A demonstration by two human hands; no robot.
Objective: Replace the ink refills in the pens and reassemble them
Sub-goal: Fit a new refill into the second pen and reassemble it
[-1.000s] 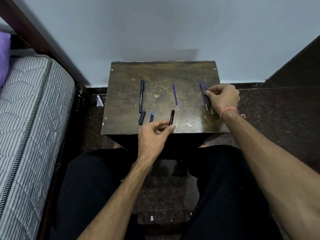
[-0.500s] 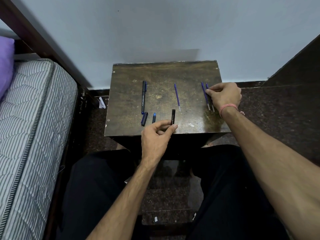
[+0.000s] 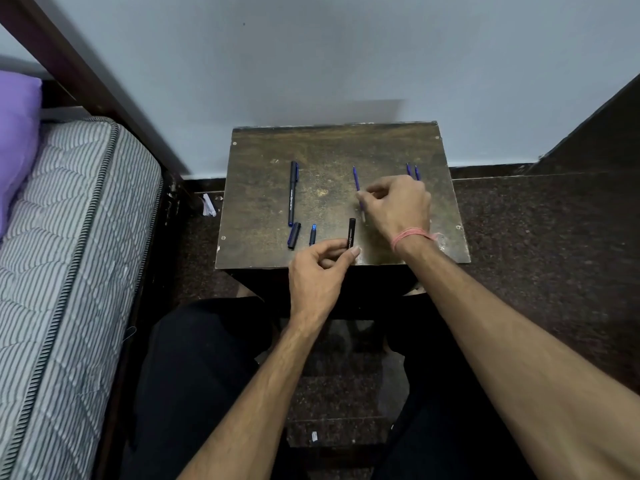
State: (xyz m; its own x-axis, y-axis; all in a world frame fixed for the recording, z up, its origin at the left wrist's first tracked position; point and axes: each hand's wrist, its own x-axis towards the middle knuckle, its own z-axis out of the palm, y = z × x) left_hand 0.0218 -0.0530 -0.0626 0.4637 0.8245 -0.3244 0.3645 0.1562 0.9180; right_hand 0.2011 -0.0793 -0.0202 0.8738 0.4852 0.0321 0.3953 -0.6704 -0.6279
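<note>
While the left hand (image 3: 320, 268) pinches the lower end of the black pen barrel (image 3: 352, 233) at centre frame, the right hand (image 3: 398, 206) closes its fingertips on the blue refill (image 3: 356, 183) lying just above it on the surface (image 3: 263, 202). The refill looks thin, light and bendy, best gripped mid-length. A whole pen (image 3: 293, 192), cap (image 3: 294, 235) and tip piece (image 3: 312, 234) lie left; two more refills (image 3: 412, 170) sit upper right.

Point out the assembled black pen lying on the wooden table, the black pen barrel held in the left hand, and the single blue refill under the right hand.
Assembled black pen (image 3: 292, 194): head view, mid-barrel.
Black pen barrel (image 3: 351, 233): head view, printed middle.
Single blue refill (image 3: 356, 179): head view, far exposed end.
</note>
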